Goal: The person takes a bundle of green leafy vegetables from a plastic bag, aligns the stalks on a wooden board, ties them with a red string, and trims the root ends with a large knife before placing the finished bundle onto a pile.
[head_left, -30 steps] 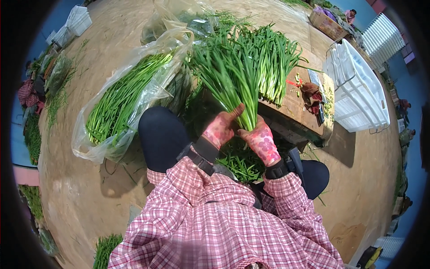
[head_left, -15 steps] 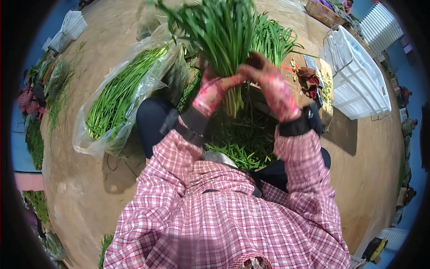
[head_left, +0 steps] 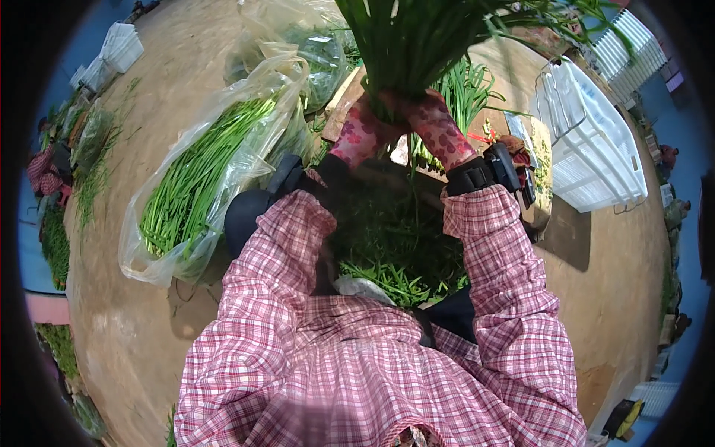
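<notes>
A thick bunch of garlic chives is raised in front of me, leaves upward and spreading to the right. My left hand and my right hand, both in pink patterned gloves, are wrapped round its lower part from either side. The fingers are partly hidden in shadow and behind the stalks. Beyond my right hand, more chives lie on a low wooden board. Loose green trimmings are heaped between my legs.
To the left lies a clear plastic bag full of long green stalks, with another bag behind it. White plastic crates stand at the right. A dark red cloth rests on the board's right side. Other people sit far off at both edges.
Both hands have moved forward with the bunch and closed round its base. Its leaves now swing toward the right. The wooden board between my forearms shows more.
</notes>
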A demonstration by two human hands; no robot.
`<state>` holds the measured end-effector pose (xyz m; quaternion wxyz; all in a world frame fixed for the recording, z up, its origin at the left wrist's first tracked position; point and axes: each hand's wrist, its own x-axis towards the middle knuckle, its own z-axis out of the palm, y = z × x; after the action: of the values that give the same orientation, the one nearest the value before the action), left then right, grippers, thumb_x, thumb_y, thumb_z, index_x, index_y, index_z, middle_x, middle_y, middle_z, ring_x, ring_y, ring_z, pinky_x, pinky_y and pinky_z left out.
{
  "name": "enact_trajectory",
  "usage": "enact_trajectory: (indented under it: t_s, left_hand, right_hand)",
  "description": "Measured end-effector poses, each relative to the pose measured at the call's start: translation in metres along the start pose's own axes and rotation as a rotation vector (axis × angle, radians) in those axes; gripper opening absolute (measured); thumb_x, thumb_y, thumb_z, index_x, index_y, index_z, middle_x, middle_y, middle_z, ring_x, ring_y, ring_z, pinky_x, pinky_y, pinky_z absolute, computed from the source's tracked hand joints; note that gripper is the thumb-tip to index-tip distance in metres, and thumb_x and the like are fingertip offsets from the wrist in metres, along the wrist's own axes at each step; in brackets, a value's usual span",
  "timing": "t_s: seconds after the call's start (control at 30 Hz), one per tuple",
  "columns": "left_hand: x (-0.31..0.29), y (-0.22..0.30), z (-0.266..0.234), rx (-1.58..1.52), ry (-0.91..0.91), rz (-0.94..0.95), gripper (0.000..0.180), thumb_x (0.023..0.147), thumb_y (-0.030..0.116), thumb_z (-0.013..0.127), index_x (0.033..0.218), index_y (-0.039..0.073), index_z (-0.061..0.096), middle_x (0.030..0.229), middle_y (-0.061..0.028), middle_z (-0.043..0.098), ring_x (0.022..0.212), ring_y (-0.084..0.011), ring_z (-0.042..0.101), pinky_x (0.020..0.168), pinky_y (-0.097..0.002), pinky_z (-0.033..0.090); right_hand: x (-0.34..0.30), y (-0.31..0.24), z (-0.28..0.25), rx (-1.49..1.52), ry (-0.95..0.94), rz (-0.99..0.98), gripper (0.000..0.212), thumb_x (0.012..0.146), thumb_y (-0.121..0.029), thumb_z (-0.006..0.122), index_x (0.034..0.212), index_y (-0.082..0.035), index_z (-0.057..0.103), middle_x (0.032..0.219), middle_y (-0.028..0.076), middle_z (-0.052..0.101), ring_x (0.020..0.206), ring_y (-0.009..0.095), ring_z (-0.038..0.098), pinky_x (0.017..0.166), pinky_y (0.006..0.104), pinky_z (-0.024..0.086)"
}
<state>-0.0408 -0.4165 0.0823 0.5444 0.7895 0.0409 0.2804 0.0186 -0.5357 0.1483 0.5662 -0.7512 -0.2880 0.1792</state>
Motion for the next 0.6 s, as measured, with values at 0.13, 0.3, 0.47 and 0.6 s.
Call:
enact_trajectory:
  t_s: [0.13, 0.3, 0.47, 0.6]
  left_hand:
    - [-0.001, 0.014, -0.005, -0.402, 0.067, -0.054, 0.037, 0.077, 0.007, 0.073, 0.111, 0.001, 0.057, 0.096, -0.0063, 0.068, 0.084, -0.0152, 0.065, 0.072, -0.0275, 0.054]
    - [-0.042, 0.028, -0.012, -0.559, 0.03, 0.069, 0.031, 0.088, 0.007, 0.057, 0.118, -0.001, 0.056, 0.112, -0.0147, 0.062, 0.104, -0.021, 0.059, 0.095, -0.0352, 0.046]
    - [-0.093, 0.039, -0.015, -1.039, 0.077, -0.523, 0.036, 0.083, 0.019, 0.063, 0.112, -0.002, 0.06, 0.107, -0.01, 0.064, 0.099, -0.0209, 0.061, 0.089, -0.0331, 0.048]
    - [-0.094, 0.055, -0.013, -0.971, 0.069, -0.507, 0.037, 0.082, 0.02, 0.065, 0.113, 0.0, 0.06, 0.106, -0.0091, 0.064, 0.097, -0.0214, 0.063, 0.087, -0.0342, 0.05]
  right_hand:
    - [-0.011, -0.017, -0.007, -0.032, -0.085, -0.118, 0.06, 0.079, -0.032, 0.074, 0.122, 0.004, 0.053, 0.11, 0.011, 0.065, 0.104, 0.019, 0.059, 0.088, 0.0307, 0.046]
    - [-0.074, -0.008, -0.001, -0.21, -0.123, 0.057, 0.087, 0.064, -0.051, 0.08, 0.123, 0.005, 0.048, 0.106, 0.018, 0.065, 0.1, 0.025, 0.062, 0.084, 0.0331, 0.049]
    - [-0.112, 0.023, 0.029, -0.07, -0.235, 0.248, 0.069, 0.061, -0.032, 0.085, 0.11, 0.003, 0.053, 0.077, 0.013, 0.066, 0.074, 0.023, 0.066, 0.07, 0.0322, 0.051]
    - [-0.122, 0.024, 0.033, -0.106, -0.079, 0.08, 0.058, 0.065, -0.022, 0.08, 0.11, 0.003, 0.053, 0.092, 0.016, 0.067, 0.087, 0.028, 0.066, 0.072, 0.0342, 0.051]
